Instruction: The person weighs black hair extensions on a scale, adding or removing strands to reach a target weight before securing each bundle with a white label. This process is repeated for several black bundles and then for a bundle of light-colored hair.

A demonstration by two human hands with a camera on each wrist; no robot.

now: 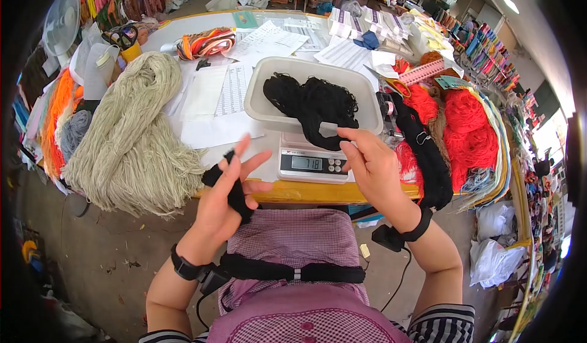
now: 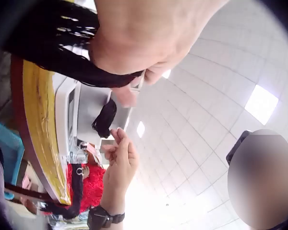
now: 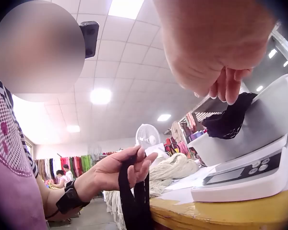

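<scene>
In a yarn workroom, a person's right hand [image 1: 374,164], fingers bent and nearly closed, pinches the drooping tail of black yarn [image 1: 315,98] that spills over the near rim of a white plastic tub [image 1: 255,104]. The rest of the yarn lies heaped inside the tub, which sits on a digital scale [image 1: 313,175] at the edge of a yellow-rimmed table [image 1: 287,191]. The left hand [image 1: 220,205], its fingers partly spread, has hold of a black skein [image 1: 239,201] that hangs down from it. Pale grey-green hanks [image 1: 131,141] and printed sheets [image 1: 266,40] lie left of and behind the tub; red yarn [image 1: 469,129] is piled to its right. A white fan [image 3: 148,135] stands beyond, with rows of coloured skeins [image 3: 77,165] under a panelled ceiling [image 3: 115,72] with bright lights.
</scene>
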